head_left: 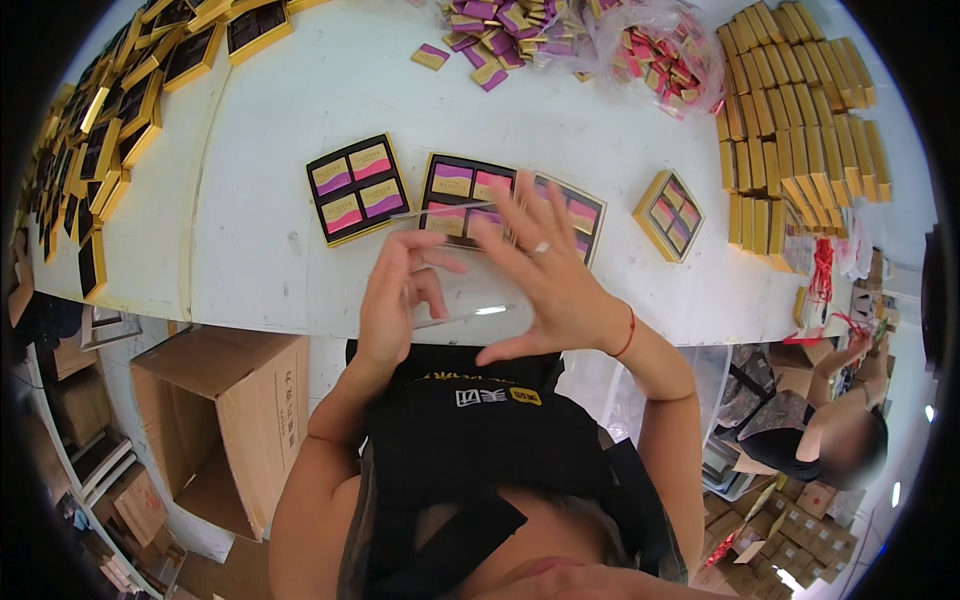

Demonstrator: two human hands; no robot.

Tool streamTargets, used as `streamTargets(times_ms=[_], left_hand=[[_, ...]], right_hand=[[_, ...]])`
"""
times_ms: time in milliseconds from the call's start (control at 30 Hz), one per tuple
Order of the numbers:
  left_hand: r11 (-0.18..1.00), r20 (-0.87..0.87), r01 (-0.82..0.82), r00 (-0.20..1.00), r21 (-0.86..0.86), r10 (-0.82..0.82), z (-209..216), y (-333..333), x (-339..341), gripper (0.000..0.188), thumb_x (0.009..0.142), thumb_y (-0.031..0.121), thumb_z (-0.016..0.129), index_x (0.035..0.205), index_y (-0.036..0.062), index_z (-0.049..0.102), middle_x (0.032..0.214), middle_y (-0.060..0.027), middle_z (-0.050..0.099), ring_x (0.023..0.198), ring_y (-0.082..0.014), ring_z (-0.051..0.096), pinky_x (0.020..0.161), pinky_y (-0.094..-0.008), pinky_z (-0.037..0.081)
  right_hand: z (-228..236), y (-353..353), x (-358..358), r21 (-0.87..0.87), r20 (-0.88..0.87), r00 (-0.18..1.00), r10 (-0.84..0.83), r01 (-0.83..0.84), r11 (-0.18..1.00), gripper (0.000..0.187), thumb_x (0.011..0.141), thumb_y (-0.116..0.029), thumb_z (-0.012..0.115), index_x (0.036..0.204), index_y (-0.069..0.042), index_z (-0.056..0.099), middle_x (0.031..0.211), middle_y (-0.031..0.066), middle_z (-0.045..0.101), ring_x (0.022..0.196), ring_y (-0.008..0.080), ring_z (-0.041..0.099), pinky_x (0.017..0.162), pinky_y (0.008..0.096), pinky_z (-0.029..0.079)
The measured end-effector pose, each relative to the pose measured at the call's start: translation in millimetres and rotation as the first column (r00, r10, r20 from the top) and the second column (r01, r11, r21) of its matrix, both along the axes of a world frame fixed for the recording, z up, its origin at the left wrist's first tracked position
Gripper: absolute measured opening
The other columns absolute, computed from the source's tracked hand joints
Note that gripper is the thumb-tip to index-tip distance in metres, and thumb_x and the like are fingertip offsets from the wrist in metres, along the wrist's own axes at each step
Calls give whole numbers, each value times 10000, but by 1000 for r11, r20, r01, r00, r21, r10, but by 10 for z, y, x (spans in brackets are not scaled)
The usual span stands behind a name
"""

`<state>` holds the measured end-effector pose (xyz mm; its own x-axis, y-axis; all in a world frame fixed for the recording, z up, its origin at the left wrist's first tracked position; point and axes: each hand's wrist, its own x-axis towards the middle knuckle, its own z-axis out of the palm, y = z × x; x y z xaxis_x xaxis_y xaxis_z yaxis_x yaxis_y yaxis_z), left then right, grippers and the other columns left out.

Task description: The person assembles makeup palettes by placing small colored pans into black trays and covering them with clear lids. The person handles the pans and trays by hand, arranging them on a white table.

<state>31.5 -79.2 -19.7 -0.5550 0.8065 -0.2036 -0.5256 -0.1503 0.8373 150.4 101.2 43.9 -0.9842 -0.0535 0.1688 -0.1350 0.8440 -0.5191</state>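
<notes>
A clear plastic cover (465, 292) is held up over the near edge of the table, between my hands. The curled fingers of my left hand (385, 300) grip its left end. My right hand (560, 290) has its fingers spread and stretched out at the cover's right end; whether it touches the plastic, I cannot tell. Just beyond lie three gold-rimmed boxes holding small pink, purple and gold packets: a left box (325, 218), a middle box (430, 178) and a right box (597, 222). My right hand partly hides the middle and right ones.
Another filled box (650, 222) stands farther right. Loose packets (490, 40) and a clear bag of packets (660, 65) lie at the back. Stacks of gold boxes (790, 130) rise at right, open dark-lined boxes (130, 110) at left. A cardboard carton (255, 430) sits below; another person (800, 430) is at right.
</notes>
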Motion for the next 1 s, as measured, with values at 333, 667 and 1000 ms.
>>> streamTargets(times_ms=[333,667,1000], left_hand=[[860,-411,-510,776,39,479,15,-218,-319,428,1033,345,382,1269,1,478,1117,-140,632,812,-132,584,709,-281,458],[972,-959,-147,244,-184,-145,-9,168,-39,394,842,80,675,1228,34,611,1314,-145,572,1238,-362,498,1042,-456,379],[965,-974,-130,34,-226,-223,-250,102,-54,378,912,155,584,1261,12,602,1400,-150,509,1326,-356,395,1104,-483,284]], right_hand=[[-422,267,-475,187,-59,994,-90,99,977,889,702,-584,754,1429,-172,451,1422,183,402,1215,379,436,1027,490,329],[-501,262,-274,377,-57,993,-106,120,918,857,758,-651,670,1472,-260,402,1564,113,286,1426,416,247,1137,606,159],[-1241,558,3721,-185,-647,-504,-572,832,-524,562,917,-198,633,1393,4,413,1429,184,442,1367,343,361,1138,441,250]])
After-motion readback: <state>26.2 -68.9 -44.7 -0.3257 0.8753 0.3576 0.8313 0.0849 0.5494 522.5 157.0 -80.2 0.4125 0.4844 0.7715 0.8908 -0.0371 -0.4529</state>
